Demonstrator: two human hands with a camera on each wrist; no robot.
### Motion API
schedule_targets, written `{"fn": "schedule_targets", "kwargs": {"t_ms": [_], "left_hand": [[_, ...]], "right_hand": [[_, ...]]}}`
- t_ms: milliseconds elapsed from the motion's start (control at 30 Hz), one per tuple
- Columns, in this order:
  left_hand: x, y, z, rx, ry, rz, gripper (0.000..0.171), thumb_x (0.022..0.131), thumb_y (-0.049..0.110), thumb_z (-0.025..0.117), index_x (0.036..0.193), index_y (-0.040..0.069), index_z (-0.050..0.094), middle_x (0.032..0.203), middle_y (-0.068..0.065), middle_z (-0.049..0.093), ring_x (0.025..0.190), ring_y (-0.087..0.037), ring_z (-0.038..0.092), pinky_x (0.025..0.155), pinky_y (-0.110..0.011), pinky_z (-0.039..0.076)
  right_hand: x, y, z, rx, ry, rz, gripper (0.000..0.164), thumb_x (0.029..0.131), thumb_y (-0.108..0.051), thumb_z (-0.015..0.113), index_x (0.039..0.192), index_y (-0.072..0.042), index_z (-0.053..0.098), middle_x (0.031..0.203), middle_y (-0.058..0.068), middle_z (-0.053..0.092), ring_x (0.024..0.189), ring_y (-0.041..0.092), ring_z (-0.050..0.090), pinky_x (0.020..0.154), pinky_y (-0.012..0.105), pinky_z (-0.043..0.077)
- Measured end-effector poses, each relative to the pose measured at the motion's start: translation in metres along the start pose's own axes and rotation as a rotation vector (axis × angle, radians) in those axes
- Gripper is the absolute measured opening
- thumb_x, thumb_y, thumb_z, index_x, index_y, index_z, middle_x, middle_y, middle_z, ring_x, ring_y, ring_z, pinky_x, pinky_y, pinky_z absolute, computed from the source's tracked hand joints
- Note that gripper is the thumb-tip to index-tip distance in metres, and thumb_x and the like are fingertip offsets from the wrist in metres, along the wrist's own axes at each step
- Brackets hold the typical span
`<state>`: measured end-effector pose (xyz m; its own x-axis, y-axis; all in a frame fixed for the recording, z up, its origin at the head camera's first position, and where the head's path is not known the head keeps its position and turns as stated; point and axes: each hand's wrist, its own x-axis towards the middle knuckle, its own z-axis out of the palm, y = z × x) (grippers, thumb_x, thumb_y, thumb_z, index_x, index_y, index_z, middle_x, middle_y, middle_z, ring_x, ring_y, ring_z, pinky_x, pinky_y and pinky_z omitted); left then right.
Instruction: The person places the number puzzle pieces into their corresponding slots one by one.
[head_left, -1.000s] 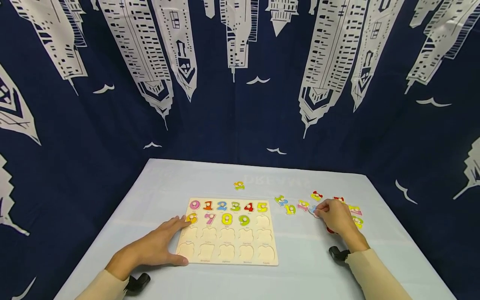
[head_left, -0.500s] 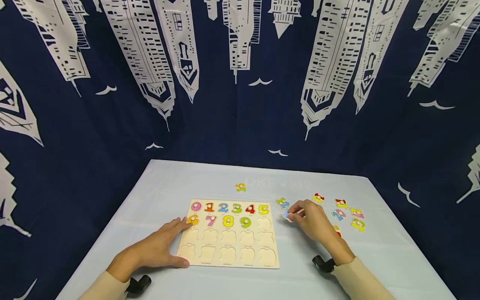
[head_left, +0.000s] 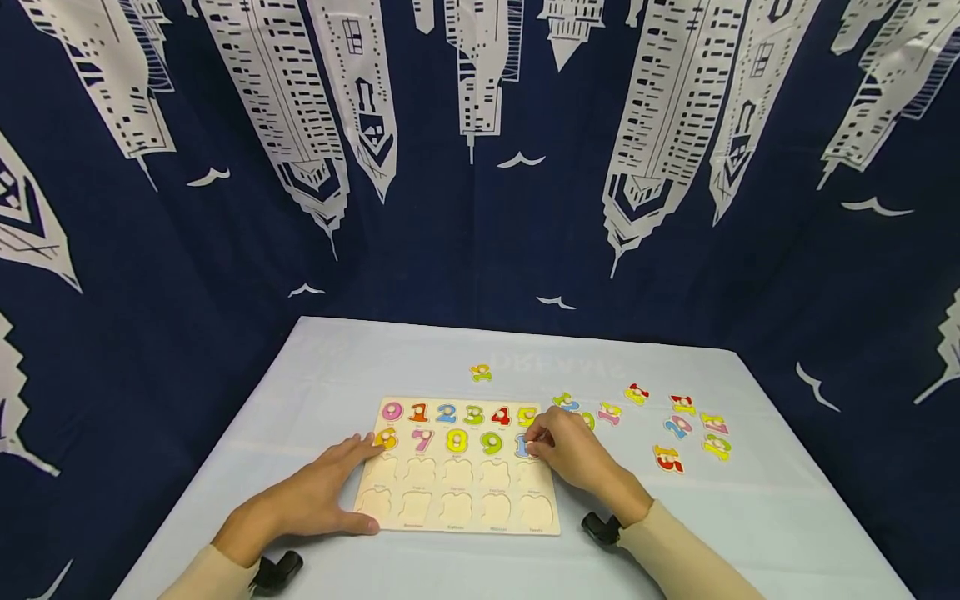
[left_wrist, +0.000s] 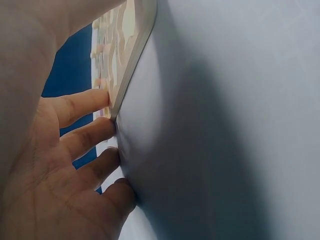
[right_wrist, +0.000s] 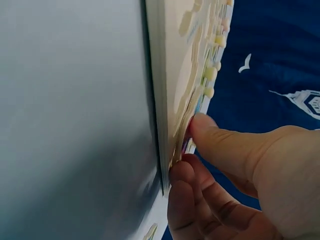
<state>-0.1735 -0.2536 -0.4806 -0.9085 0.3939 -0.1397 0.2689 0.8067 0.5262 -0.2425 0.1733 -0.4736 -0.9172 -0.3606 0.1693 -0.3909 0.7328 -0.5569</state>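
A wooden number puzzle board lies flat on the table, the digits 0 to 9 seated in its upper two rows. My right hand pinches a blue number piece over the recess at the right end of the second row. In the right wrist view the thumb and fingers of that hand hold the piece against the board's face. My left hand rests at the board's left edge with spread fingers, the thumb by the near corner. The left wrist view shows its fingers touching the board's edge.
Several loose number pieces lie right of the board, among them a red-and-orange 15, a pink-and-blue piece and a pink-and-yellow one. A yellow-green piece lies beyond the board. A dark blue patterned cloth hangs behind the white table.
My right hand has carried the blue number piece left from among the loose pieces to the board's second row. The left hand has stayed at the board's left edge.
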Motion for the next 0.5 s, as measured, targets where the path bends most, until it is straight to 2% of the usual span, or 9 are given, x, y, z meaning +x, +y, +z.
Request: {"fn": "schedule_targets", "kwargs": {"t_ms": [167, 500], "left_hand": [[0.0018, 0.0001, -0.0011, 0.002, 0.018, 0.012, 0.117, 0.081, 0.06, 0.104, 0.176, 0.018, 0.049, 0.191, -0.022, 0.033, 0.175, -0.057, 0.034, 0.132, -0.081, 0.042], [-0.0037, -0.0008, 0.0006, -0.005, 0.021, 0.025, 0.117, 0.082, 0.061, 0.103, 0.176, 0.016, 0.05, 0.191, -0.022, 0.033, 0.175, -0.057, 0.034, 0.132, -0.081, 0.041]], "right_hand": [[0.0032, -0.002, -0.0004, -0.019, 0.017, 0.023, 0.01, 0.098, -0.005, 0.093, 0.097, -0.011, 0.085, 0.097, 0.001, 0.07, 0.083, 0.009, 0.062, 0.071, 0.022, 0.052], [0.0034, -0.0009, 0.0049, -0.012, 0.021, 0.048, 0.01, 0.099, -0.003, 0.091, 0.098, -0.011, 0.086, 0.094, 0.001, 0.068, 0.082, 0.01, 0.059, 0.07, 0.022, 0.05]]}}
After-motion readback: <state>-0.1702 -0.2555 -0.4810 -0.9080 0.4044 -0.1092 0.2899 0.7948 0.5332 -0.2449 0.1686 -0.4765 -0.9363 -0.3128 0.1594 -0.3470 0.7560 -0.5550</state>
